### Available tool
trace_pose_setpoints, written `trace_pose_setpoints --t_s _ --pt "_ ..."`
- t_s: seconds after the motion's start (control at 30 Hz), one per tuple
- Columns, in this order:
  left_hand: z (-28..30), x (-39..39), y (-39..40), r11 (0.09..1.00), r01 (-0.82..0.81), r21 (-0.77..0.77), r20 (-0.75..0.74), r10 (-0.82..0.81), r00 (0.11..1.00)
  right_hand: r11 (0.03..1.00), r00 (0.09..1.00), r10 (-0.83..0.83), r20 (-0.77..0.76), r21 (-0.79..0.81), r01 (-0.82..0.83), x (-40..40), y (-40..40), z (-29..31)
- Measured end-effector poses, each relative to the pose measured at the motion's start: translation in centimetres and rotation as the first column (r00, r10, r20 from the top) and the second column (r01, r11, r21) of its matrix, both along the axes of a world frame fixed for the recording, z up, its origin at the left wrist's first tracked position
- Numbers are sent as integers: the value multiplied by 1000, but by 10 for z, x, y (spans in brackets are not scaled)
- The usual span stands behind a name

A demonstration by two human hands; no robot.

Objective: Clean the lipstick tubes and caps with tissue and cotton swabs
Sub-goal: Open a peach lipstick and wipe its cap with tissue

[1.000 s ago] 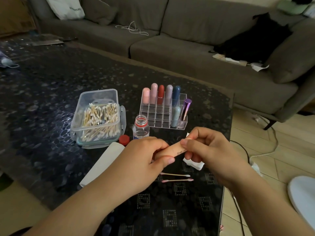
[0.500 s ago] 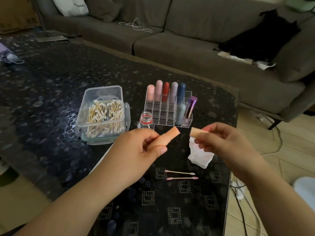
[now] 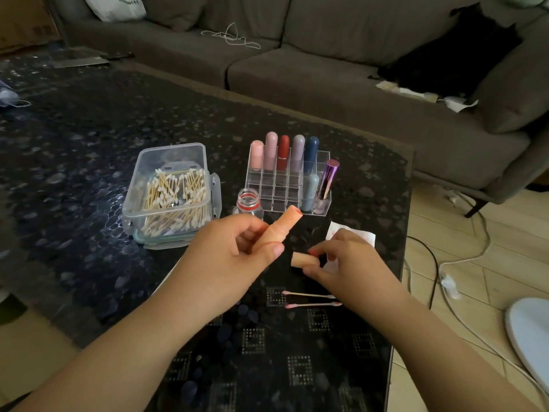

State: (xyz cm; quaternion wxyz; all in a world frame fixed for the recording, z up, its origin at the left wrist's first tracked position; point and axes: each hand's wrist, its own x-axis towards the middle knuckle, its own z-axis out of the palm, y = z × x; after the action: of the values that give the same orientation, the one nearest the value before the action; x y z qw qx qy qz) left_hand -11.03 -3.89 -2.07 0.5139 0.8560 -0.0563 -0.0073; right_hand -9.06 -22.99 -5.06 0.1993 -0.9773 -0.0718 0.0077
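My left hand grips an uncapped peach lipstick tube, its open end pointing up and to the right. My right hand pinches the matching peach cap just below and right of the tube, and a white tissue is tucked under its fingers. Two used cotton swabs with pink tips lie on the table in front of my hands. A clear organizer behind holds several capped lipsticks.
A clear plastic box of cotton swabs stands at the left of the organizer. An open small bottle with a red neck sits between them. The dark glass table ends at right, where cables lie on the floor. A grey sofa is behind.
The cap came off the tube. My right hand carried the cap and tissue down and away to the right, while my left hand kept the tube tilted upward.
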Motion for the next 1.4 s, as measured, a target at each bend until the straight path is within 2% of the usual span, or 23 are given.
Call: trace_pose_setpoints --t_s 0.1,0.2,0.3,0.37,0.47,0.53,0.6,0.8,0.97,1.13,1.2,1.3,1.37,1.4 --pt "-1 1 0 1000 5 17 4 -5 1000 998 997 -46 69 44 43 0 -5 6" --pt "-1 0 -2 1000 -3 26 1 3 1000 975 960 -217 175 95 203 2 -18 14" --pt "-1 -2 -5 1000 10 26 -18 -10 1000 952 949 -290 126 135 273 2 -28 19" --pt "-2 -2 -8 1000 25 4 -41 -25 999 931 968 -247 38 288 226 -2 -25 23" --pt "-2 -3 -14 991 64 -115 -74 -72 995 778 995 -51 -87 622 94 -12 -11 34" --pt "-1 -3 -19 973 79 -219 -98 -102 990 666 995 29 -94 744 51 -17 -6 39" --pt "0 -3 -21 955 99 -279 -119 -137 983 597 996 35 -84 801 47 -18 -4 40" --pt "-1 -5 -27 921 148 -361 -133 -208 969 478 996 53 -71 878 37 -17 -2 44" --pt "-3 -7 -28 902 172 -396 -173 -257 951 480 995 64 -70 877 31 -19 -1 45" --pt "-5 -8 -31 872 130 -471 -172 -236 956 449 999 44 -32 894 9 -22 3 45" --pt "-6 -6 -33 873 95 -479 -176 -201 964 479 1000 29 1 878 -15 -24 6 44" --pt "-12 -7 -35 922 24 -386 -133 -81 988 551 1000 -9 30 834 -20 -25 10 40" --pt "-11 -7 -37 930 5 -368 -131 -57 990 555 999 -31 30 832 -8 -26 11 40" --pt "-10 -7 -37 914 22 -405 -160 -94 983 537 999 -35 20 843 2 -26 12 42"
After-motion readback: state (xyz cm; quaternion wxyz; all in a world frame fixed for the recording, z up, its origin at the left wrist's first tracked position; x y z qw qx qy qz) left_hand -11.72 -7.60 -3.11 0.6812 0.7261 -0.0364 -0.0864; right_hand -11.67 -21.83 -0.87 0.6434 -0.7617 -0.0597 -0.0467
